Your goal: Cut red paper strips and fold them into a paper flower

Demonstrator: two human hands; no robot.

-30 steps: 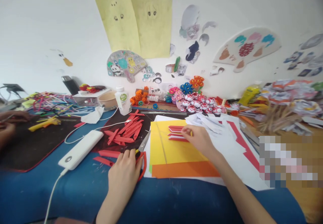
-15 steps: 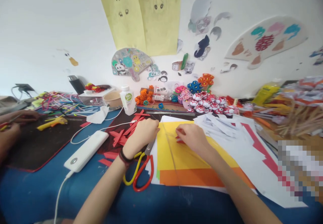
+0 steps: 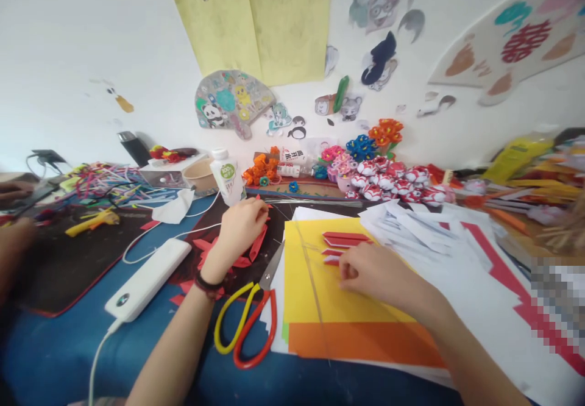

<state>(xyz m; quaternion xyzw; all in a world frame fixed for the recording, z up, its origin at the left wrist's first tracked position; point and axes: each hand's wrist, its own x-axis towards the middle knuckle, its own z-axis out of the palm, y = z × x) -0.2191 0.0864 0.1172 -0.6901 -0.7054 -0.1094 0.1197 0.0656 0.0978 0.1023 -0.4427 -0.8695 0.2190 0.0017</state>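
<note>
My left hand (image 3: 241, 226) is closed, its fingers curled over a pile of folded red paper strips (image 3: 210, 250) on the dark mat. Whatever its fingertips hold is hidden. My right hand (image 3: 379, 272) rests over the yellow paper (image 3: 304, 284), fingers curled in and nothing visible between them. Just beyond its knuckles lie several folded red paper pieces (image 3: 345, 239) with white edges, side by side on the yellow sheet; the hand partly covers the nearer ones. Scissors (image 3: 256, 314) with one yellow and one red handle lie between my hands, blades partly beside the paper stack.
A white power bank (image 3: 148, 281) with cables lies left of my left arm. A white bottle (image 3: 227, 177) stands behind the left hand. Paper scraps (image 3: 411, 235) spread at right; red-and-white folded flowers (image 3: 393, 180) sit at the back. Another person's blurred hand (image 3: 16, 253) is at far left.
My left hand has moved left and up, off the paper stack to the red strips. The right hand has drawn back slightly, showing red pieces on the yellow sheet. The view has shifted.
</note>
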